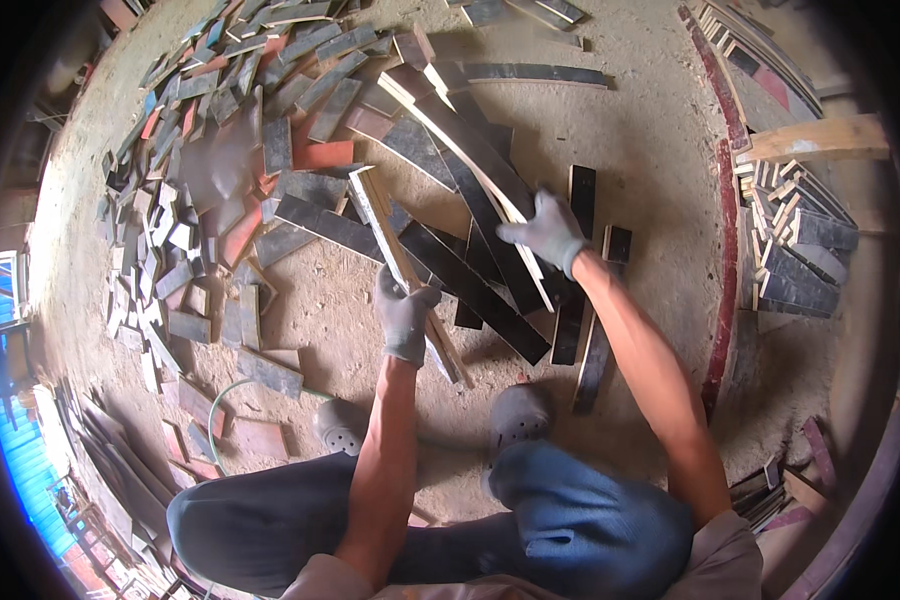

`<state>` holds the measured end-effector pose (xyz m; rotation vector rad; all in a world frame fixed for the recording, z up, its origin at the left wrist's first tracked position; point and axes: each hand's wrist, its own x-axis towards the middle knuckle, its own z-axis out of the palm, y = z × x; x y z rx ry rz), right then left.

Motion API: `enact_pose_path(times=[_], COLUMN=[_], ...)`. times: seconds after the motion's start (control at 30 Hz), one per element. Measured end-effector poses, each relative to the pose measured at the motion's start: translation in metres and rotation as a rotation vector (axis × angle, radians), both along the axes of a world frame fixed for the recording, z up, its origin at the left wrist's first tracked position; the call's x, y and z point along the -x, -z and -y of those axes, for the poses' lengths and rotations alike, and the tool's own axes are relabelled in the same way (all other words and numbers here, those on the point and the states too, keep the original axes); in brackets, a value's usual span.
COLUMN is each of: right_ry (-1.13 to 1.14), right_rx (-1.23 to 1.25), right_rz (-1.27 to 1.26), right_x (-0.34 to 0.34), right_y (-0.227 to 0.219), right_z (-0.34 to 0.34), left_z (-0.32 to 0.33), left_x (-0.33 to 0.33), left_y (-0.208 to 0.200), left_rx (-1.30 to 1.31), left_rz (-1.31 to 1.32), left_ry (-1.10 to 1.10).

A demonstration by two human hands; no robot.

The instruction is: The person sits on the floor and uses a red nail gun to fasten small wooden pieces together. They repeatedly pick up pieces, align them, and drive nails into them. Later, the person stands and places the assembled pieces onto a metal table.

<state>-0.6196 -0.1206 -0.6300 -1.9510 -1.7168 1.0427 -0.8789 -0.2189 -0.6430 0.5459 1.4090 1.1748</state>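
My left hand [403,318], in a grey work glove, is closed around a narrow bundle of pale-edged plywood strips [376,212], held at a slant. Farther right, my right hand [550,236], gloved alike, grips a long dark-faced plywood strip [462,137] whose light edge faces me. At least one more strip seems to lie along it; how many I cannot tell. Beneath both hands, black plywood strips [480,300] lie crossed over one another on the dusty floor. Another black strip [574,262] lies just beyond my right fingers.
A big heap of short plywood offcuts [232,150] covers the far left. Stacked offcuts [805,245] stand at the right, past a red edge strip [726,270]. A thin green hose [216,425] curves near my left shoe [340,427]. Long boards [120,470] lie at the lower left.
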Motion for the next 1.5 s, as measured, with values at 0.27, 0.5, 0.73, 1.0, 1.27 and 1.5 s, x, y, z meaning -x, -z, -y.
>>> enact_pose_path(times=[0.27, 0.5, 0.73, 1.0, 1.27, 1.5], right_ry=[0.054, 0.154, -0.159, 0.01, -0.277, -0.334], right_rx=[0.078, 0.337, 0.581, 0.263, -0.399, -0.461], right_rz=[-0.342, -0.46, -1.011, -0.938, -1.043, -0.597], right_x=[0.02, 0.011, 0.021, 0.047, 0.025, 0.003], right_y=[0.055, 0.04, 0.037, -0.018, -0.11, 0.012], right_z=[0.033, 0.046, 0.087, 0.125, 0.076, 0.093], left_z=[-0.026, -0.053, -0.018, 0.025, -0.036, -0.031], left_x=[0.021, -0.003, 0.031, 0.038, 0.063, 0.053], left_y=[0.024, 0.01, 0.025, 0.015, 0.006, 0.008], left_rx=[-0.001, 0.086, -0.15, 0.028, -0.263, -0.077], left_rz=[0.367, 0.278, -0.056, 0.039, 0.04, 0.533], left_ry=[-0.035, 0.215, 0.652, 0.641, 0.923, 0.945])
